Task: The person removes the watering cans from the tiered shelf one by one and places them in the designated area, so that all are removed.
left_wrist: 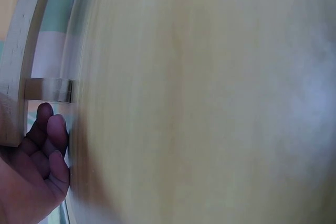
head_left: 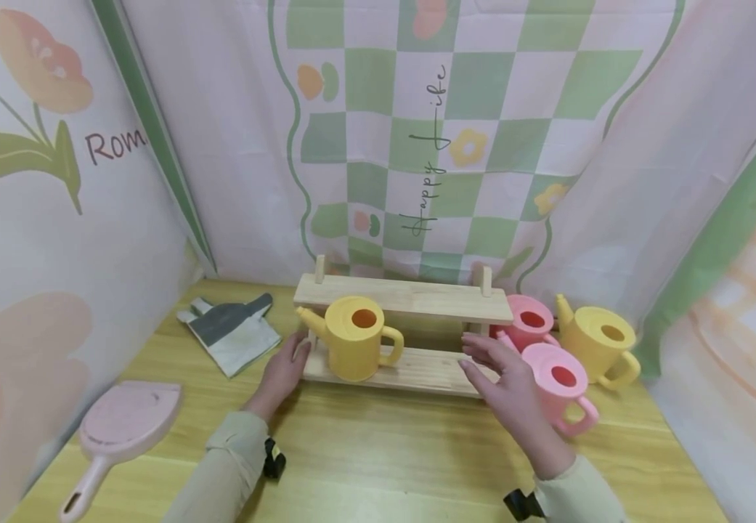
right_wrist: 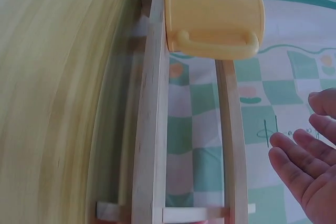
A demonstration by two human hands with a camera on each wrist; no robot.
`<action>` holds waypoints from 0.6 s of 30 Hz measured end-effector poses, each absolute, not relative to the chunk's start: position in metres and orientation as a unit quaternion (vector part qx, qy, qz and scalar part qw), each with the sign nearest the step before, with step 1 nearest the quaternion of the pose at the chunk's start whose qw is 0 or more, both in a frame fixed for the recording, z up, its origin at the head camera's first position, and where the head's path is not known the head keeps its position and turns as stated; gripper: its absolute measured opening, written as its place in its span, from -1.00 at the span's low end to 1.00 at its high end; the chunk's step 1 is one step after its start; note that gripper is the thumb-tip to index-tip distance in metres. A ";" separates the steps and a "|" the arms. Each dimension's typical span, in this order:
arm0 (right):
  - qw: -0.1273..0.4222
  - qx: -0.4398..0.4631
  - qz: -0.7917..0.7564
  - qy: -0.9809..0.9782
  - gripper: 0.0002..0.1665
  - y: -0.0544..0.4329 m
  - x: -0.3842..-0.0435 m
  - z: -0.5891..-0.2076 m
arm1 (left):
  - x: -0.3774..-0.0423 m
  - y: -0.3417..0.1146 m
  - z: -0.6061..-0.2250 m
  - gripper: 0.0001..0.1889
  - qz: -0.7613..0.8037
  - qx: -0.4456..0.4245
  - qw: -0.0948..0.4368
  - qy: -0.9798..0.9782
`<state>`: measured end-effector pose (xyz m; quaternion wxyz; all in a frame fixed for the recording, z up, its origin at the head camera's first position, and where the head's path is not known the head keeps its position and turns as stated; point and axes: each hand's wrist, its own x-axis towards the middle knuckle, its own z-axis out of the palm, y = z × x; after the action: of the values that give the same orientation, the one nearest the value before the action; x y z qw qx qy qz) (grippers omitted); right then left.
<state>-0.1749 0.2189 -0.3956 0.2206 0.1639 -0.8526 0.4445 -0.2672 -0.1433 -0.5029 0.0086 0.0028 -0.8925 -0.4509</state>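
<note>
A person's left hand [head_left: 284, 370] holds the end of a two-tier wooden rack [head_left: 410, 296], a yellow watering can [head_left: 354, 347] just to that hand's right, as the right hand [head_left: 511, 392] hovers, two pink watering cans [head_left: 557, 399] just to its right.

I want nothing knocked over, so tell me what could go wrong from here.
If the left hand shifts the wooden shelf it holds, the yellow watering can, standing unheld on the lower board, might slide or tip.

Its spout points toward the left hand, which could catch it when lifting.

The right hand is close to the light pink watering can and might bump it.
</note>
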 end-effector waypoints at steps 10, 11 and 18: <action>0.170 0.172 0.465 -0.851 -0.57 0.196 -0.186 -0.392 | -0.266 -0.143 -0.500 -0.43 -0.453 0.004 0.009 -0.891; 0.170 0.173 0.464 -0.852 -0.57 0.194 -0.187 -0.392 | -0.265 -0.143 -0.499 -0.44 -0.453 0.004 0.009 -0.891; 0.156 0.185 0.472 -0.848 -0.58 0.181 -0.197 -0.396 | -0.265 -0.143 -0.499 -0.43 -0.456 0.003 0.007 -0.890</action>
<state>-0.1970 0.1806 -0.3959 0.1564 0.1853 -0.8477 0.4719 -0.2648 -0.1425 -0.4989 0.0067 0.0029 -0.8902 -0.4556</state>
